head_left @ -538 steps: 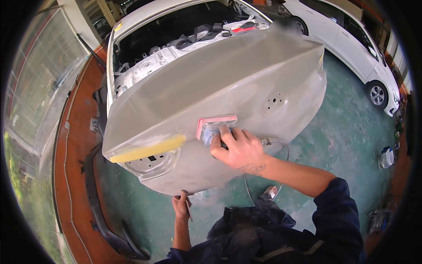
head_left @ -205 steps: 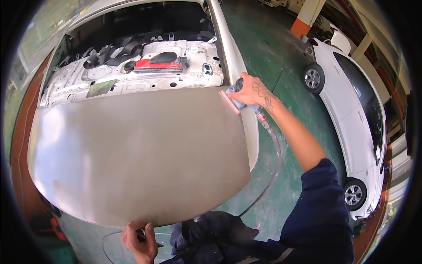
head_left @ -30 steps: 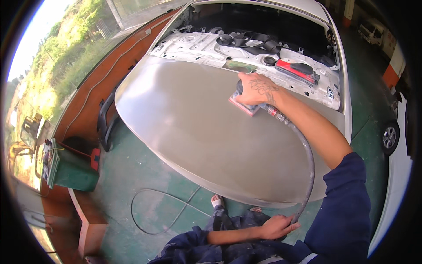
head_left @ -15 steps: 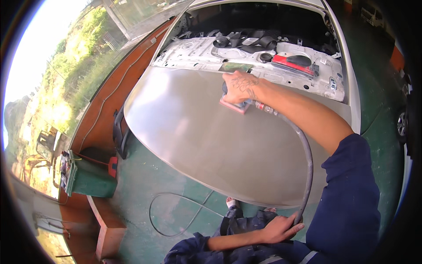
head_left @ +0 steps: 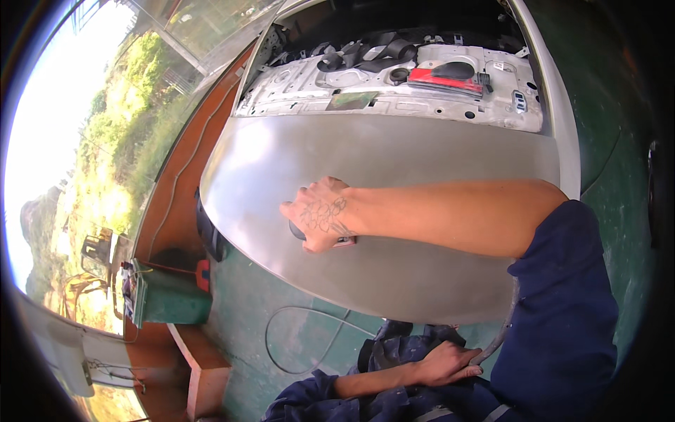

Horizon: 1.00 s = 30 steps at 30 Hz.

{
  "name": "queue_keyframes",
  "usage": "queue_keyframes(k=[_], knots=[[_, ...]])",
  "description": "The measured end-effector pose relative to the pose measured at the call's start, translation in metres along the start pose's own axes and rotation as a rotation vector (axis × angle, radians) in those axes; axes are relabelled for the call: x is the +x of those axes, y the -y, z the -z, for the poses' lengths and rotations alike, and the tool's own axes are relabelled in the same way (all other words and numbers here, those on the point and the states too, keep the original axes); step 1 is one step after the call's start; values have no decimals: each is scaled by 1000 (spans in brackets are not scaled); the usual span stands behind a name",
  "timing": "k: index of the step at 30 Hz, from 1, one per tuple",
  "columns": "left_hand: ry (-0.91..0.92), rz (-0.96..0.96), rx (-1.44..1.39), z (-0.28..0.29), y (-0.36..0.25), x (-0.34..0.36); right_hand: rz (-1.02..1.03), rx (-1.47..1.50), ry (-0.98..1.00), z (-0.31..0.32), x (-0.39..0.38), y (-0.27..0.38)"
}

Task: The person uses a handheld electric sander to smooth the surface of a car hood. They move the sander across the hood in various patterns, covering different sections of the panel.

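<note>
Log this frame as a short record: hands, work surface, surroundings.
Right-hand grip: on a dark-bodied hand sander with a pinkish pad, mostly hidden underneath
Left-hand grip: around a grey flexible hose, near the lap
Work surface: broad, curved, tan-grey car panel, under the sander
Beyond panel: bare white car-body shelf bearing a red-and-black tool and dark straps
Left side: rectangular green bin
Floor: green, with a thin looped grey line
Unclear: pad contact, covered by hand

The grey panel [head_left: 429, 151] lies open beyond the right forearm [head_left: 450, 218]; the hose [head_left: 508, 325] obstructs its near-right edge.
</note>
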<state>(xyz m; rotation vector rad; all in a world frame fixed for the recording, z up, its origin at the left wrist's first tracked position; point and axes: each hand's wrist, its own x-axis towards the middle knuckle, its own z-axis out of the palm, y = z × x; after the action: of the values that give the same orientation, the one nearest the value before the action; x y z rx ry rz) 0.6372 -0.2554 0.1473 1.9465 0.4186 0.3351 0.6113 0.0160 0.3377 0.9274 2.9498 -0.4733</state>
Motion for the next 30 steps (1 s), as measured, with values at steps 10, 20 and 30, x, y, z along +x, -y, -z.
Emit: queue_keyframes(k=[10,20,30], knots=[[-260,194,-106,26,-6,-11,-482,-73,-270,51,54,-156],[-281,-75,96,26,-3,2,53,17,-33,15,31,-10],[-356,110,-51,46,2,-21,-412,-75,-251,52,78,-162]])
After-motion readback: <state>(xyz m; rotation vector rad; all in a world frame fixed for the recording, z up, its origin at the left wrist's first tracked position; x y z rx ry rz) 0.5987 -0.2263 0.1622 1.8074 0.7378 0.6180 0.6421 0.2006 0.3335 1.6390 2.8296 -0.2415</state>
